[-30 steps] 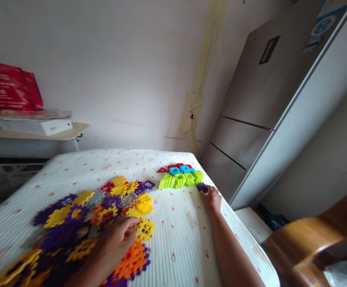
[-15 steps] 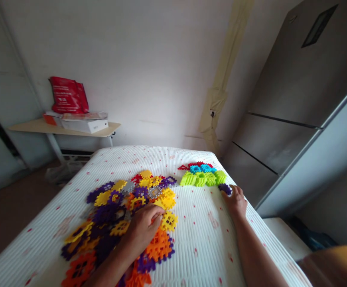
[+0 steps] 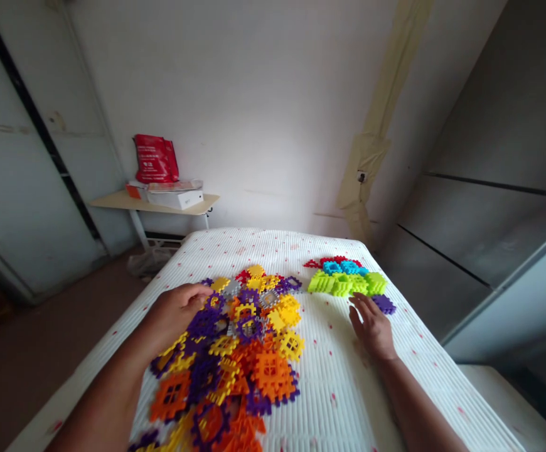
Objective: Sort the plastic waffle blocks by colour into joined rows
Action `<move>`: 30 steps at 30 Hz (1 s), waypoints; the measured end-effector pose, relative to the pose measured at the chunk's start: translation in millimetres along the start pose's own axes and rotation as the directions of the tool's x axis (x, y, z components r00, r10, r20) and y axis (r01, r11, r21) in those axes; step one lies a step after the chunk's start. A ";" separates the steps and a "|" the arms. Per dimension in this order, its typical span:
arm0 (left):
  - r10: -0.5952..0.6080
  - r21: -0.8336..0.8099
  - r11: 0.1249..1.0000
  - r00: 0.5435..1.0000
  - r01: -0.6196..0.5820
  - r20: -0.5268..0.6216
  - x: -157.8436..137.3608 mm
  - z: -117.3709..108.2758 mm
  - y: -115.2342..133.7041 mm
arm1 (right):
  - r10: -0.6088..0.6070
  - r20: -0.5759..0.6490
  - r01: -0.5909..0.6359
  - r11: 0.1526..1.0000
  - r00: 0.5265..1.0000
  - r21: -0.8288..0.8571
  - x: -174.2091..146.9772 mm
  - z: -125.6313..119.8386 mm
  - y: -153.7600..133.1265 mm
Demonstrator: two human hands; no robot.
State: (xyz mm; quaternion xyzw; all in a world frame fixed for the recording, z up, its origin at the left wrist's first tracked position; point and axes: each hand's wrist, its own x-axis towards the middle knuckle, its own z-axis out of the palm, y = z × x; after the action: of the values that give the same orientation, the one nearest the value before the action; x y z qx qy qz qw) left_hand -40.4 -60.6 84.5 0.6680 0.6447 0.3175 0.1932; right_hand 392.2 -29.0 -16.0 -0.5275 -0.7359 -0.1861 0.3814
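Observation:
A heap of purple, yellow, orange, red and grey interlocking plastic tiles (image 3: 273,370) covers the left and near part of the bed. At its far left edge is my left hand (image 3: 174,317), fingers curled together over the tiles; what they pinch is hidden. My right hand (image 3: 371,326) hovers with thumb and fingers apart, holding nothing. Just beyond its fingers lies a purple tile (image 3: 385,305). Farther back are rows of lime green tiles (image 3: 346,284), blue tiles (image 3: 346,267) and red tiles (image 3: 332,260).
A white quilted cover (image 3: 263,245) with red marks lies under everything. Behind on the left, a small table (image 3: 108,201) holds a red bag (image 3: 155,158) and a white box (image 3: 176,198). A grey fridge (image 3: 471,207) stands on the right.
My left hand has moved from the right side of the heap to its far left edge. My right hand has let go of the purple tile beside the green row. The view has turned left.

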 end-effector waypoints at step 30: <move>-0.109 -0.381 0.917 0.993 0.120 0.050 -14.2 41.0 8.5 | -0.053 0.013 0.046 0.952 0.999 0.302 10.2 4.4 -60.5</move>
State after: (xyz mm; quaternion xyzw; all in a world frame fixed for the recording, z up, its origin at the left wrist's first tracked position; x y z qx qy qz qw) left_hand -6.1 -69.2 58.1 0.5830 0.6055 0.4160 0.3470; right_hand 333.5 -42.2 -3.3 -0.4464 -0.7726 -0.0755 0.4451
